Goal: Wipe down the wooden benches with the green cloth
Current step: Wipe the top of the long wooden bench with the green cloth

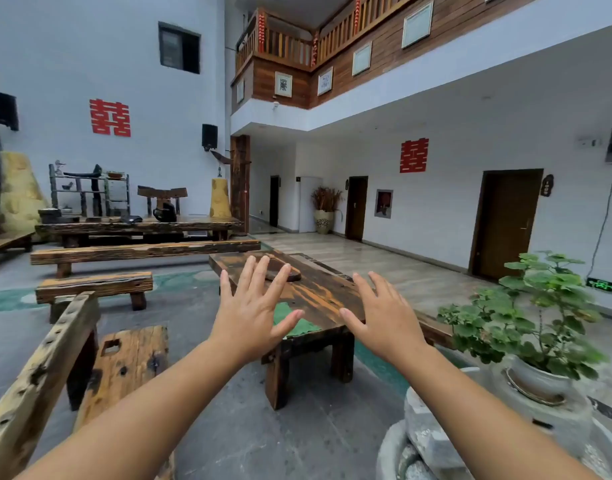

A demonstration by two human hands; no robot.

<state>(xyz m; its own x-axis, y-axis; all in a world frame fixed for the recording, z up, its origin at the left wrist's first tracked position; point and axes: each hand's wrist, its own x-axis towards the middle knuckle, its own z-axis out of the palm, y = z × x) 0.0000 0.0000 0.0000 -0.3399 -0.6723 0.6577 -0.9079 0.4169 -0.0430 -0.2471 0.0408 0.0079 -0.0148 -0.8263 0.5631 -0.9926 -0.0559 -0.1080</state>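
A green cloth (290, 323) lies flat on the near end of a dark, worn wooden bench (318, 292) straight ahead. My left hand (252, 310) hovers in front of it with fingers spread, hiding part of the cloth. My right hand (380, 317) is raised beside it, also spread, over the bench's near right corner. Neither hand holds anything. Further wooden benches stand to the left: a short one (96, 285), a long one (141, 251), and a low seat (131, 358) close by.
A wooden backrest rail (37, 372) slants up at the near left. A potted green plant (529, 317) in a white pot sits on stone blocks (436, 441) at the near right. A long tea table (141, 225) with a kettle stands at the back left. Grey paved floor lies between the benches.
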